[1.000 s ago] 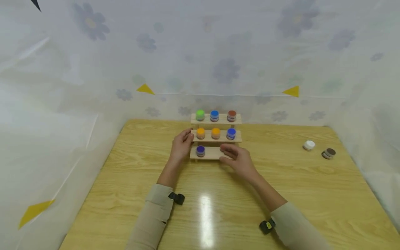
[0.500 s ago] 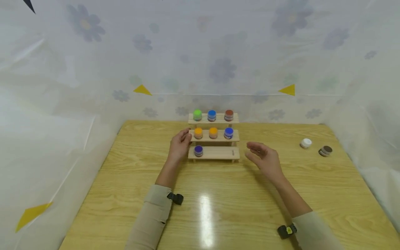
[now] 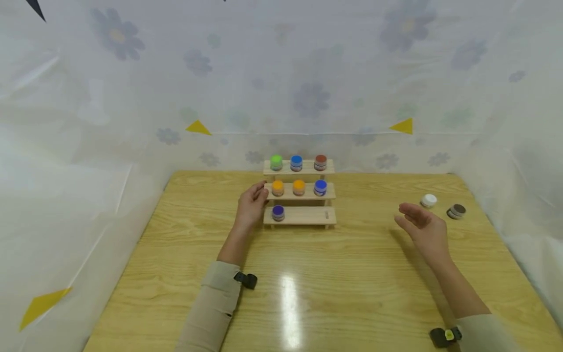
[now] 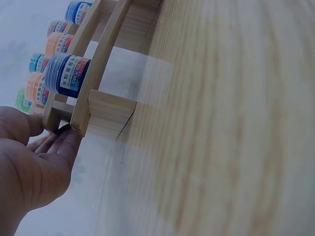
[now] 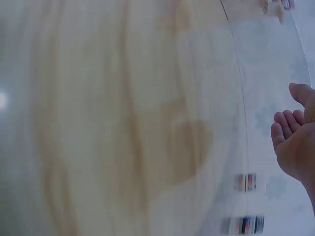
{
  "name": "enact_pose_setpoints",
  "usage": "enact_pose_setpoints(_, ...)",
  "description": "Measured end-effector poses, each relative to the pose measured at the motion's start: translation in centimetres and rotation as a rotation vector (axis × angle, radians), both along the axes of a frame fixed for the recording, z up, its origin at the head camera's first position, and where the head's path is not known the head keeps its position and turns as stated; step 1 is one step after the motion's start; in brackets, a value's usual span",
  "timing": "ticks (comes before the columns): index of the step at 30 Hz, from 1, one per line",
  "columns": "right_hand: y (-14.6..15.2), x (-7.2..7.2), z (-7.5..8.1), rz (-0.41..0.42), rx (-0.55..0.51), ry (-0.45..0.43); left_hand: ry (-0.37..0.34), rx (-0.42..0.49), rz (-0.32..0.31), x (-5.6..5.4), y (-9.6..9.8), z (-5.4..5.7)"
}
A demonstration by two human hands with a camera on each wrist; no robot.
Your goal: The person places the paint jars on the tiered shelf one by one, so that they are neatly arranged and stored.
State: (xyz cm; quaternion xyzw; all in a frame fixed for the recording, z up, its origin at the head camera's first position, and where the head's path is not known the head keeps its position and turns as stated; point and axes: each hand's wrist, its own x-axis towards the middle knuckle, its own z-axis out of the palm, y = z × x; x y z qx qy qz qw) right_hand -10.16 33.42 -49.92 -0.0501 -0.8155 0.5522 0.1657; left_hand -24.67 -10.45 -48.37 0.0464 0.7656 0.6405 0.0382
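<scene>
A three-tier wooden rack (image 3: 303,215) stands at the back middle of the table, holding small gouache paint jars. My left hand (image 3: 251,205) grips the rack's left end, thumb and fingers around the middle shelf's end; in the left wrist view the fingers also lie against the bottom shelf's end. On the bottom shelf sits one purple-lidded jar (image 3: 278,213), at the left. Over the table to the right, my right hand (image 3: 426,232) hovers with loosely bent fingers, holding nothing. Just beyond it are a white-lidded jar (image 3: 428,200) and a dark-brown-lidded jar (image 3: 456,211).
The middle shelf bears two orange-lidded jars, one an orange jar (image 3: 299,187), and a blue jar (image 3: 320,187). On top stand a green jar (image 3: 276,162), a lighter blue jar (image 3: 296,163) and a red-brown jar (image 3: 320,162). A floral sheet (image 3: 308,73) hangs behind the wooden table (image 3: 343,274).
My right hand has left the bottom shelf's right part and travelled right, toward the two loose jars. The left hand stays at the rack's left end.
</scene>
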Motion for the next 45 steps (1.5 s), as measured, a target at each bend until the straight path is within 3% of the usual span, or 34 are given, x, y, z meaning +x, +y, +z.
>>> enact_pose_setpoints(4,2.7,1.0,0.0,-0.048,-0.072,-0.015,0.001,0.018,0.0,0.1,0.0,0.0)
enact_pose_setpoints(12,7.0,3.6,0.7,-0.146,-0.388,-0.027,0.002,0.035,-0.003,0.1,0.0,0.0)
enact_pose_setpoints(15,8.3,4.3,0.6,-0.201,-0.458,-0.015,0.0,0.038,-0.001,0.1,0.0,-0.1)
enact_pose_setpoints(21,10.7,4.6,-0.2,-0.398,-0.359,-0.042,-0.007,0.041,-0.011,0.1,0.2,-0.2)
enact_pose_setpoints(27,12.1,3.4,-0.8,-0.525,-0.37,-0.107,-0.017,0.045,0.002,0.2,-0.1,0.0)
enact_pose_setpoints(30,12.7,2.7,-1.1,-0.527,-0.356,-0.122,-0.011,0.05,-0.006,0.2,-0.1,0.0)
enact_pose_setpoints(34,13.1,1.6,-1.7,-0.47,-0.291,-0.133,-0.008,0.052,-0.007,0.3,-0.2,0.1)
enact_pose_setpoints(38,13.0,0.5,-2.0,-0.431,-0.291,-0.143,-0.013,0.058,-0.015,0.3,-0.2,0.0)
enact_pose_setpoints(41,12.8,-0.2,-1.9,-0.438,-0.332,-0.159,-0.02,0.061,-0.025,0.4,-0.2,0.0)
enact_pose_setpoints(45,12.8,-0.8,-1.9,-0.462,-0.241,-0.227,-0.026,0.062,-0.023,0.4,-0.2,0.1)
